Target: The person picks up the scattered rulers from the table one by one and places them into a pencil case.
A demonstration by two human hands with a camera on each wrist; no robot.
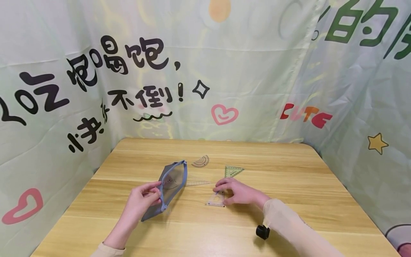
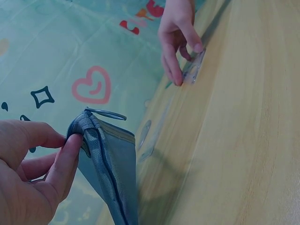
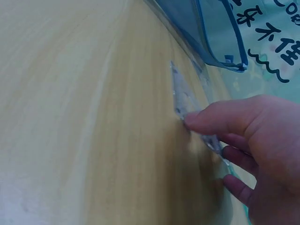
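A blue-grey zip pouch point(image 1: 172, 184) lies open on the wooden table point(image 1: 289, 185). My left hand point(image 1: 156, 192) pinches the pouch's near zip edge between thumb and forefinger; the left wrist view shows this grip point(image 2: 71, 138) on the pouch point(image 2: 110, 173). To the right, my right hand point(image 1: 220, 189) pinches a clear set square point(image 1: 214, 202) lying flat on the table. In the right wrist view the thumb and fingers of my right hand point(image 3: 206, 140) close on the set square's point(image 3: 182, 101) edge, with the pouch point(image 3: 208, 33) beyond.
A small protractor point(image 1: 201, 161) and a greenish triangle point(image 1: 233, 170) lie farther back. A clear straight ruler point(image 1: 197, 183) lies between pouch and right hand. Printed cloth walls point(image 1: 64, 107) enclose three sides of the table. A black wrist camera point(image 1: 262, 232) sits on my right forearm.
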